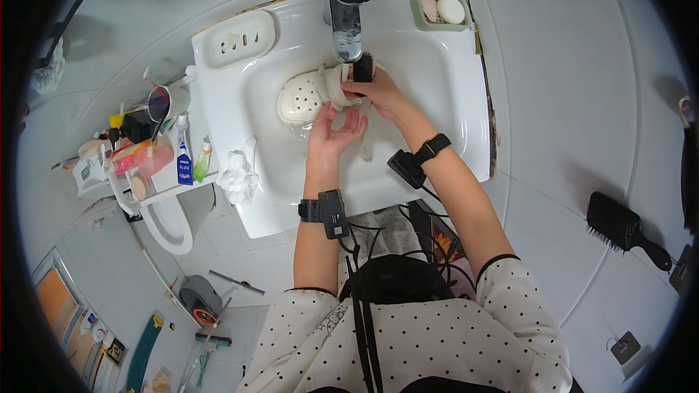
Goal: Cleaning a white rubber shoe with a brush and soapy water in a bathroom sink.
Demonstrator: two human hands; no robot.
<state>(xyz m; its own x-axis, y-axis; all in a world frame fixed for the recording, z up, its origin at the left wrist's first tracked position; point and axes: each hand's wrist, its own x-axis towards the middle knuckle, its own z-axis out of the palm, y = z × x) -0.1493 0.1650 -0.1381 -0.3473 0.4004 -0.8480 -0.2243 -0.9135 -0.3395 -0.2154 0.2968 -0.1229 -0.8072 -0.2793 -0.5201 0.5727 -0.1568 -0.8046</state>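
Observation:
In the white sink lies a white clog (301, 100) with round holes in its toe, tilted on its side under the tap (345, 11). My right hand (380, 94) is closed on a brush (362, 69) with black bristles, at the heel end of the clog. Below that hand a pale strip hangs down in line with the bristles and looks like the brush's handle. My left hand (336, 133) is open, palm up with fingers apart, its fingertips at the clog's near edge. Whether they bear its weight I cannot tell.
A white soap dish (237, 39) stands on the sink's back left, a green soap box (441, 12) at the back right. Crumpled white cloth (239, 173) lies over the left rim. Toiletries, including a blue tube (183, 153), crowd a shelf. A black hairbrush (617, 222) hangs right.

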